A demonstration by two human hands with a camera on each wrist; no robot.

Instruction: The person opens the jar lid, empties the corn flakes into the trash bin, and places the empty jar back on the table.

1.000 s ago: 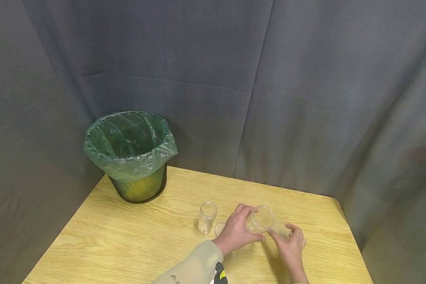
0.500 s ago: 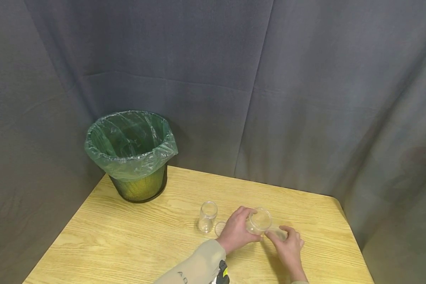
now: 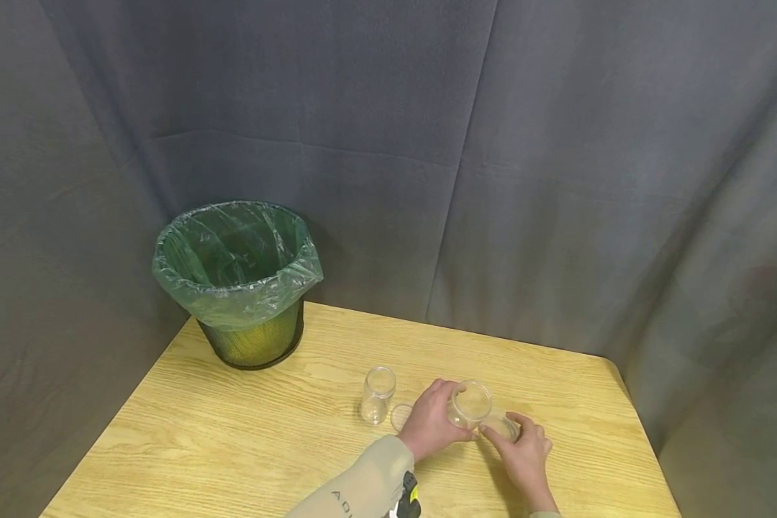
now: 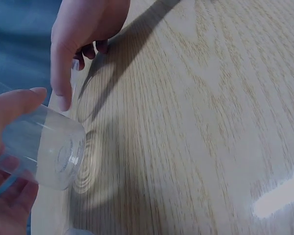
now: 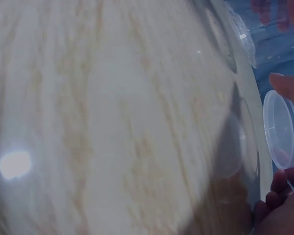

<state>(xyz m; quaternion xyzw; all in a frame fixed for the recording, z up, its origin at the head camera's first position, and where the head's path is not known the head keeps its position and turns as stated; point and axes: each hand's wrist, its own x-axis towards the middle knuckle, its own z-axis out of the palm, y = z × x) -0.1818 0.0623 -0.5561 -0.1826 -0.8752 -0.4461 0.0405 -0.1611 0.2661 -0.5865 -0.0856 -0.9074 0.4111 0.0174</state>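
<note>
My left hand (image 3: 432, 421) grips a clear plastic jar (image 3: 473, 404), fingers on one side and thumb on the other. In the left wrist view the jar (image 4: 61, 156) is tilted, its base toward the table. My right hand (image 3: 524, 450) pinches a clear round lid (image 3: 505, 427) between thumb and fingers, just right of the jar's mouth. The lid (image 5: 280, 129) shows a raised rim in the right wrist view. Whether lid and jar touch I cannot tell. A second clear jar (image 3: 377, 397) stands upright to the left, and a flat clear disc (image 3: 400, 415) lies beside it, partly behind my left hand.
At the back left of the wooden table (image 3: 233, 439) stands a mesh wastebasket (image 3: 259, 345) lined with a green bag (image 3: 252, 306). Grey curtains (image 3: 375, 158) hang behind the table and along its sides.
My right hand has come left with the lid, which is now closer to the held jar. The jar has shifted slightly left and down. The standing jar and wastebasket stay put.
</note>
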